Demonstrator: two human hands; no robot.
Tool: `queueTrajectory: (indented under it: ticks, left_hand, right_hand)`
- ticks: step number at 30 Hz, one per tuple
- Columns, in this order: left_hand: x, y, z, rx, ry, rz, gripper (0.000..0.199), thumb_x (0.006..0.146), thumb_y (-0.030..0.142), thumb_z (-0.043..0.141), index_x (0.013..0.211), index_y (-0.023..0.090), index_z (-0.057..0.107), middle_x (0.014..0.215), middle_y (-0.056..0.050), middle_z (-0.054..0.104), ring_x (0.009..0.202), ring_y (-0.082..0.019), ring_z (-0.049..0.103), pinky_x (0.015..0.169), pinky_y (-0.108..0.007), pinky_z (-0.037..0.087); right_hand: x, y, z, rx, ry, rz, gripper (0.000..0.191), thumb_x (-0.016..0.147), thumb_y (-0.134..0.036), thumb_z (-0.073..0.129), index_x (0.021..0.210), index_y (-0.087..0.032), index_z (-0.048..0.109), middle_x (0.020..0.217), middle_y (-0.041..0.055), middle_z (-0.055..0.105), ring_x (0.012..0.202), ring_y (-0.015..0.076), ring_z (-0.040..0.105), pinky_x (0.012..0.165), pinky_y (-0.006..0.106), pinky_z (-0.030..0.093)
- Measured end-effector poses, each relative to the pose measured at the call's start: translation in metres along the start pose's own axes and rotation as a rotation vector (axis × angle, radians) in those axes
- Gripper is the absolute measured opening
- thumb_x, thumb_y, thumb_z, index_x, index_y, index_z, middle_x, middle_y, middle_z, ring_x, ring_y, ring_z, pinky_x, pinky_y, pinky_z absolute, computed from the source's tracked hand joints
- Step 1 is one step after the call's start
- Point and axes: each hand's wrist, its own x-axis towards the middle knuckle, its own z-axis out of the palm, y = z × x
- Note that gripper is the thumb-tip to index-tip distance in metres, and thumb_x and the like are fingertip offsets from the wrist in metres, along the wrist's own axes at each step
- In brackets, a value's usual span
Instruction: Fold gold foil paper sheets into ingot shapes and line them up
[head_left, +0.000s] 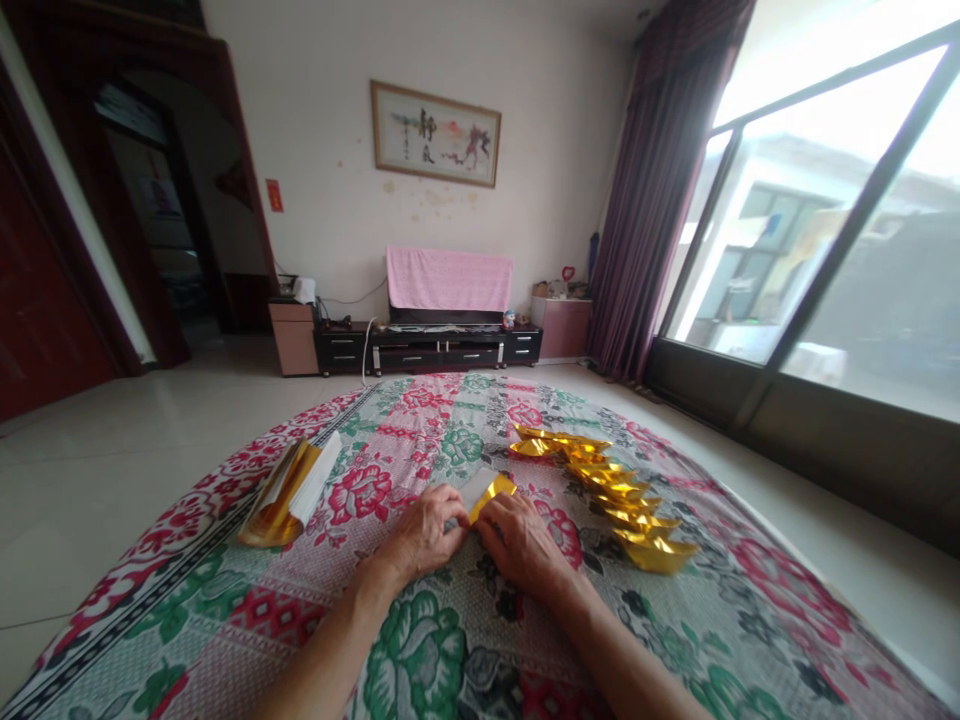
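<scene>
Here, in hand: one sheet of gold foil paper (496, 490), white showing on its left and gold on its right, on the floral cloth (412, 640) straight ahead of the person.
Left hand (433, 525): its grip looks closed, thumb and fingertips brought together on the sheet's near edge.
Right hand (517, 535): its grip looks closed on the sheet too, fingers curled over the gold part, just beside the left fingertips; their undersides are hidden, so I cannot tell how firmly they press.
Sheet against the grips: the near edge sits at the fingertips of both hands, while the far part reaches away beyond them, uncovered.
Paper's handling: probably very light, thin and pliable, quick to take a crease; the foil face may be slick, and a hard pull could tear or wrinkle it.
Best hold: by edges and corners, between thumb and fingertips, with light pressure against the cloth.
Paper stack (289, 492): gold and white, curled over, left of the left hand and well apart from it.
Gold boat shapes (621, 492): folded, shiny, in a crowded slanting row to the right of the right hand, not touching it.
</scene>
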Motion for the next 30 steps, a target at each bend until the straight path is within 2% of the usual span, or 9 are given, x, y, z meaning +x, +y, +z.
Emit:
queueTrajectory:
  ticks: [11, 21, 30]
  left_hand:
    - [0.002, -0.001, 0.004, -0.033, 0.013, -0.087, 0.014, 0.071, 0.013, 0.053, 0.070, 0.018, 0.065, 0.089, -0.004, 0.061, 0.086, -0.016, 0.057, 0.081, -0.027, 0.045]
    - [0.002, 0.005, 0.001, 0.016, 0.023, -0.096, 0.016, 0.070, 0.008, 0.050, 0.068, 0.017, 0.063, 0.086, -0.004, 0.060, 0.082, -0.014, 0.057, 0.078, -0.024, 0.045]
    - [0.006, 0.002, 0.007, 0.079, 0.034, -0.122, 0.015, 0.071, 0.007, 0.047, 0.064, 0.016, 0.057, 0.079, -0.004, 0.056, 0.077, -0.013, 0.054, 0.074, -0.024, 0.043]
  right_hand:
    - [0.006, 0.000, 0.010, -0.011, 0.036, 0.102, 0.022, 0.090, -0.024, 0.040, 0.074, -0.017, 0.054, 0.074, 0.0015, 0.052, 0.071, 0.0116, 0.047, 0.067, 0.023, 0.031]
    - [0.010, -0.005, 0.009, -0.033, 0.025, 0.176, 0.023, 0.089, -0.028, 0.042, 0.072, -0.017, 0.054, 0.075, 0.0025, 0.053, 0.072, 0.0118, 0.048, 0.067, 0.022, 0.031]
    - [0.013, -0.006, 0.013, -0.074, 0.030, 0.223, 0.020, 0.086, -0.025, 0.046, 0.072, -0.017, 0.057, 0.074, 0.0026, 0.055, 0.070, 0.0115, 0.048, 0.065, 0.022, 0.030]
